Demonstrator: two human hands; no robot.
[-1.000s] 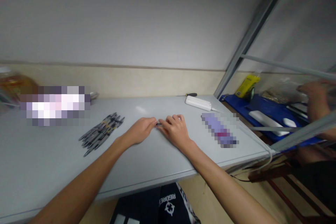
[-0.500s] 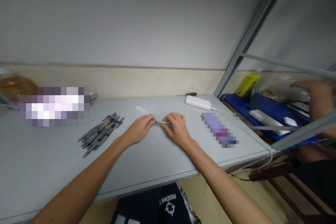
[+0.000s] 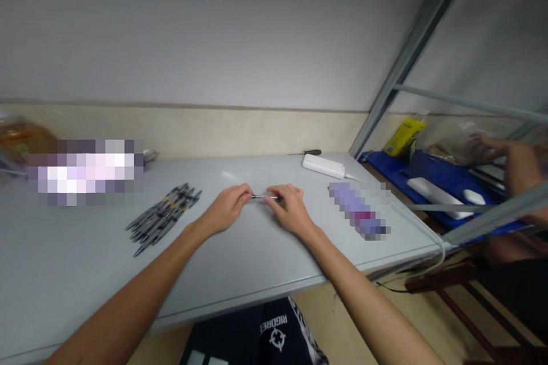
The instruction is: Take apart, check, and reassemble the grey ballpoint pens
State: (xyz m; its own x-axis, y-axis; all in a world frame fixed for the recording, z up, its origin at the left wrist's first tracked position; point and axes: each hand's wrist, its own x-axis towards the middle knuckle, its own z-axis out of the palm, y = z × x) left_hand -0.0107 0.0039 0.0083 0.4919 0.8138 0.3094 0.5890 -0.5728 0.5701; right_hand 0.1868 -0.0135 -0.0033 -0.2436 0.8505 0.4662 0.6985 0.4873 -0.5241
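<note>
Over the smooth grey desk (image 3: 244,259), a slim shiny pen (image 3: 259,197) is clamped by the left hand (image 3: 230,206) — one end hidden — and partly covered by the right hand (image 3: 291,209) (whose grip cannot be told).

My left hand (image 3: 229,207) and right hand (image 3: 291,208) pinch a slim, pen-like rod (image 3: 259,197) between them over a grey surface (image 3: 231,274). A bundle of pens (image 3: 162,218) lies to the left; at right, a screwdriver (image 3: 312,152) behind a white corded block (image 3: 323,166).
</note>
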